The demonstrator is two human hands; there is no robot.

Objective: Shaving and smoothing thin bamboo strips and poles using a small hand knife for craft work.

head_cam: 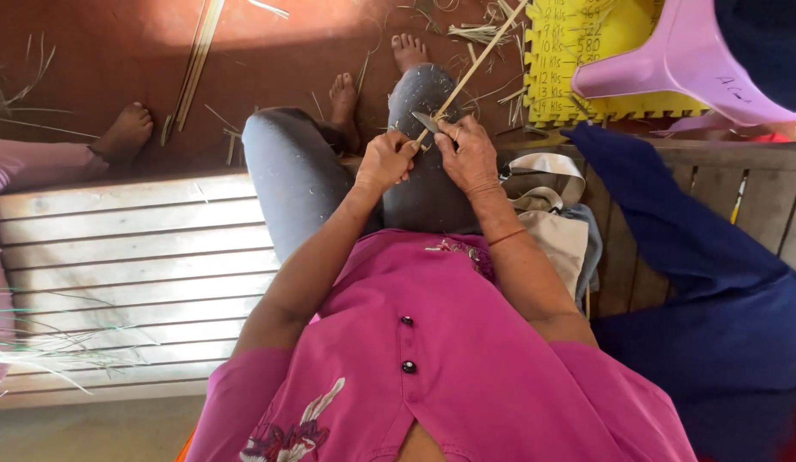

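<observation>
Wooden bench, knees up: left hand fisted round knife, right hand pinching strip (blade near fingers, a slip could cut).

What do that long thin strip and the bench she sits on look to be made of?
The strip looks like split bamboo or cane: pale, straw-coloured, matt, straight and stiff. The bench looks like bare, unpainted wood: weathered slats with gaps between them.

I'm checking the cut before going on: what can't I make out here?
Head view only:
- Knife: handle hidden in left hand.
- Strip: far end cut off by the top edge.
- Right hand: fingertips' grip on strip hidden behind its own back.
</observation>
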